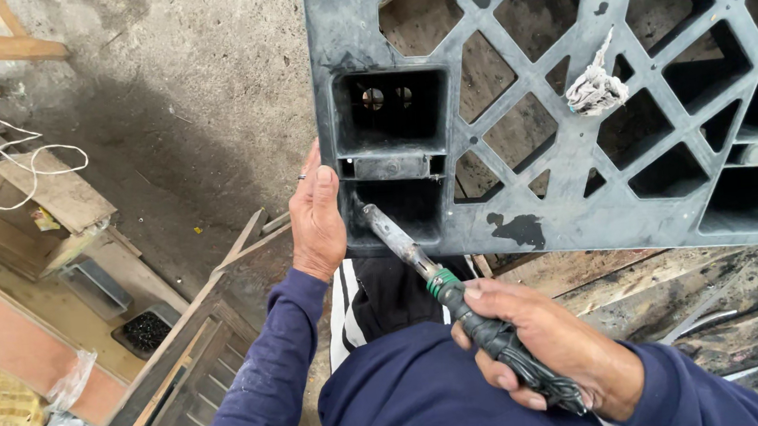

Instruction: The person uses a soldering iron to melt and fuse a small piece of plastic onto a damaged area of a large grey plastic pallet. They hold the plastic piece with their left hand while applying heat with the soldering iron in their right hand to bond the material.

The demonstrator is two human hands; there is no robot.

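Matt grey plastic pallet (572, 144), rough concrete floor (189, 93)

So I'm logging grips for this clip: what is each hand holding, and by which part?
The right hand holds a metal rod tool by its dark wrapped handle. The left hand grips the grey plastic pallet at its left edge.
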